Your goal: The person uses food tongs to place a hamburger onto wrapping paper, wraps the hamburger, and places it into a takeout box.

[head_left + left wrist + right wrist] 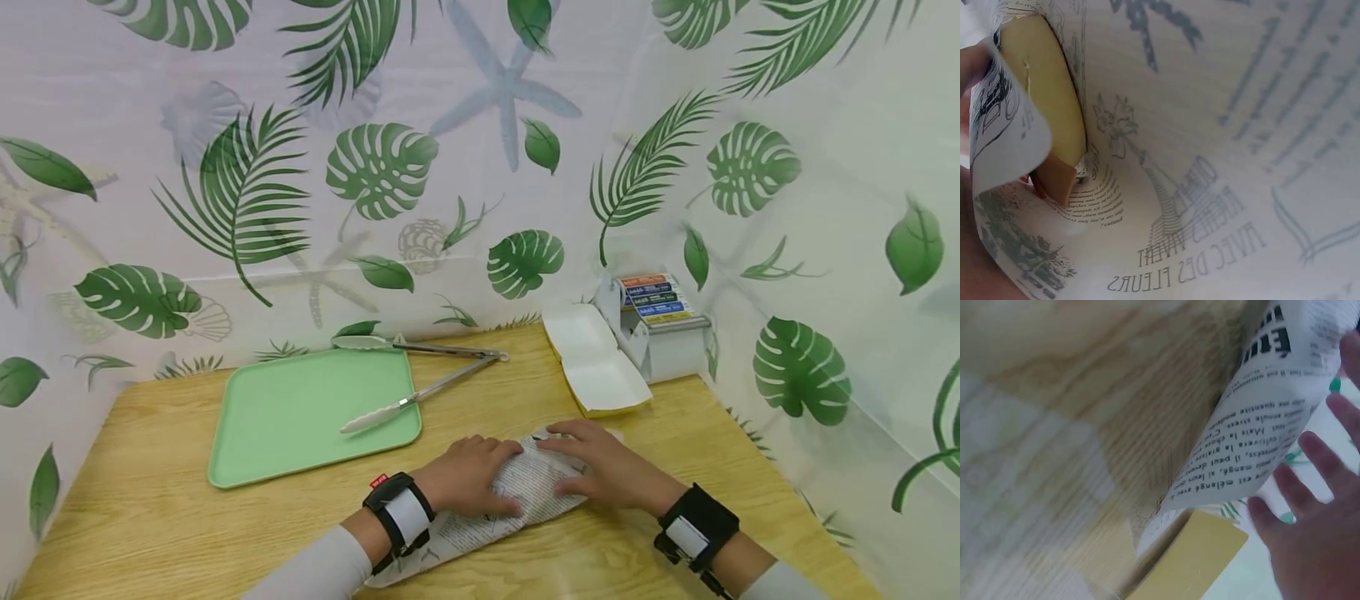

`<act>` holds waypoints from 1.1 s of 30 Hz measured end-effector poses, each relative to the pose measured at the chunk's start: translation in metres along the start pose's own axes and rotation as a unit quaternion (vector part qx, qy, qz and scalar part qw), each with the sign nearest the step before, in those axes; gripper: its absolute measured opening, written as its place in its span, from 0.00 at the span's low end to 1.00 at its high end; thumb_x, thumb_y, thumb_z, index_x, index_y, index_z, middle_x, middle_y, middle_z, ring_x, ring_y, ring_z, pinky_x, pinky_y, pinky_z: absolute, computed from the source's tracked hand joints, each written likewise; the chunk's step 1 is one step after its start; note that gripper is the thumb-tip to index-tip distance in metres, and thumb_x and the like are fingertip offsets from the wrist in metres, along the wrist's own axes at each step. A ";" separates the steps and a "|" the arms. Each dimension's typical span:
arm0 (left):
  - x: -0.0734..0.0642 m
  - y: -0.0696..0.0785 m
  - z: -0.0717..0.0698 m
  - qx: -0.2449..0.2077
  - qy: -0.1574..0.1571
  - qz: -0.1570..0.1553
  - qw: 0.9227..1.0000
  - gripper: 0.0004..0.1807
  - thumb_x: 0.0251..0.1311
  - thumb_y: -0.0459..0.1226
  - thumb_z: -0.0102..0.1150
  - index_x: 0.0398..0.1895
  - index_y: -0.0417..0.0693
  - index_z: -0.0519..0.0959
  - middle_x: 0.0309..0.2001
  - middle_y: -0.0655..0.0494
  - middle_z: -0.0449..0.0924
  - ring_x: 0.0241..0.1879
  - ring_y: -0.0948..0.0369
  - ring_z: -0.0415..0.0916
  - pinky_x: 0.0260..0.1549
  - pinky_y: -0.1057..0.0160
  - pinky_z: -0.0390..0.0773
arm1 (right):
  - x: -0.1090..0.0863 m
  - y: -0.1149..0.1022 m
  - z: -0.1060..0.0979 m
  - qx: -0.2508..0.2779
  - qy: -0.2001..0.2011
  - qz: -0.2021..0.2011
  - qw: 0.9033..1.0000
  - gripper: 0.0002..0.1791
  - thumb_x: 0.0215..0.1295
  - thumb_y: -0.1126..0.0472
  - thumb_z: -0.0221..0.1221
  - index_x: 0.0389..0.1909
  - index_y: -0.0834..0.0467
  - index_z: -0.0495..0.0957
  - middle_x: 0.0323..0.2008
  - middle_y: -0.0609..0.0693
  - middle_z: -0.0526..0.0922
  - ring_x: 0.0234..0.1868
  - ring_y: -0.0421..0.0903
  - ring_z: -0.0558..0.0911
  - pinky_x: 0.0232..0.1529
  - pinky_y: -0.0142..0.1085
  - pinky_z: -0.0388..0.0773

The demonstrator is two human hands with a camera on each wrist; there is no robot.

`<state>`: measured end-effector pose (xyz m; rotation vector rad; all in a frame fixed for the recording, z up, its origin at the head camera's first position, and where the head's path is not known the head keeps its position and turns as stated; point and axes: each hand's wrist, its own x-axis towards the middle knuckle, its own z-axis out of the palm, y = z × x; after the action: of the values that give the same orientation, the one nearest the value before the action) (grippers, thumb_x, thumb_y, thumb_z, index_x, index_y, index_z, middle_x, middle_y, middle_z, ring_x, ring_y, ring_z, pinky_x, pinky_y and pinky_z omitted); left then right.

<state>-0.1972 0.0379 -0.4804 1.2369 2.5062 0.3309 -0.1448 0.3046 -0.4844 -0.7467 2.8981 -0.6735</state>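
A sheet of newsprint-patterned wrapping paper [528, 479] lies rolled on the wooden table, one long end towards the person. Inside its fold, the left wrist view shows a smooth pale-yellow rounded piece [1047, 87] and a flat brown piece [1055, 179]; their kind is unclear. My left hand [468, 479] holds the paper roll, thumb on the near side and fingers on the far side. Over the roll's right part lies my right hand [611, 467], its fingers spread and fairly straight. The right wrist view shows these fingers [1294, 487] beside the paper's curved edge [1254, 437].
A green tray [300, 417] stands at the left, with metal tongs [450, 379] spread across its right side. Behind the hands sits an open white-lined carton [600, 367]. A dispenser with colourful labels [660, 321] stands in the back right corner. Leaf-patterned sheeting [382, 171] encloses the table.
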 end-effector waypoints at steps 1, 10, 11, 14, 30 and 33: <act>0.000 0.002 0.000 0.002 -0.003 0.000 1.000 0.45 0.60 0.65 0.62 0.76 0.59 0.61 0.70 0.54 0.73 0.68 0.55 0.71 0.69 0.50 0.69 | -0.003 -0.001 0.000 -0.011 -0.019 -0.007 1.000 0.35 0.64 0.44 0.66 0.69 0.53 0.73 0.69 0.56 0.76 0.71 0.61 0.71 0.69 0.59 0.68; 0.001 0.002 0.000 0.001 -0.039 0.014 0.999 0.52 0.52 0.64 0.70 0.77 0.60 0.60 0.72 0.57 0.70 0.71 0.56 0.67 0.75 0.49 0.63 | 0.000 -0.001 0.009 -0.029 -0.107 0.007 0.994 0.46 0.63 0.41 0.66 0.76 0.59 0.64 0.73 0.58 0.71 0.75 0.62 0.68 0.74 0.61 0.62; 0.001 0.002 0.000 0.003 -0.042 0.014 0.999 0.53 0.51 0.64 0.71 0.77 0.60 0.59 0.73 0.57 0.69 0.71 0.56 0.67 0.75 0.49 0.62 | 0.001 -0.002 0.009 -0.033 -0.106 0.003 0.994 0.46 0.63 0.41 0.66 0.75 0.60 0.64 0.73 0.58 0.71 0.74 0.61 0.69 0.73 0.61 0.63; -0.002 0.002 -0.003 0.023 -0.037 0.014 0.999 0.54 0.49 0.64 0.73 0.77 0.61 0.60 0.73 0.59 0.69 0.69 0.58 0.67 0.74 0.50 0.64 | 0.005 -0.003 0.009 -0.055 -0.096 -0.012 0.994 0.45 0.62 0.42 0.67 0.74 0.60 0.66 0.71 0.56 0.74 0.71 0.60 0.72 0.71 0.59 0.67; -0.011 0.022 0.000 0.084 0.021 -0.029 0.996 0.54 0.41 0.60 0.78 0.75 0.59 0.67 0.55 0.48 0.77 0.52 0.54 0.77 0.49 0.60 0.82 | 0.015 -0.018 0.003 -0.075 -0.112 0.017 0.991 0.47 0.58 0.42 0.71 0.75 0.56 0.66 0.66 0.55 0.78 0.66 0.55 0.75 0.65 0.52 0.75; -0.012 0.025 0.002 0.080 0.020 -0.044 0.996 0.54 0.42 0.59 0.79 0.76 0.59 0.66 0.55 0.47 0.78 0.48 0.54 0.79 0.41 0.60 0.83 | 0.016 -0.021 0.002 -0.076 -0.114 0.017 0.990 0.47 0.58 0.43 0.71 0.76 0.56 0.65 0.65 0.55 0.78 0.64 0.54 0.76 0.63 0.51 0.77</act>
<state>-0.1719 0.0431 -0.4711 1.1838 2.6563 0.1385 -0.1489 0.2803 -0.4767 -0.7333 2.7661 -0.3398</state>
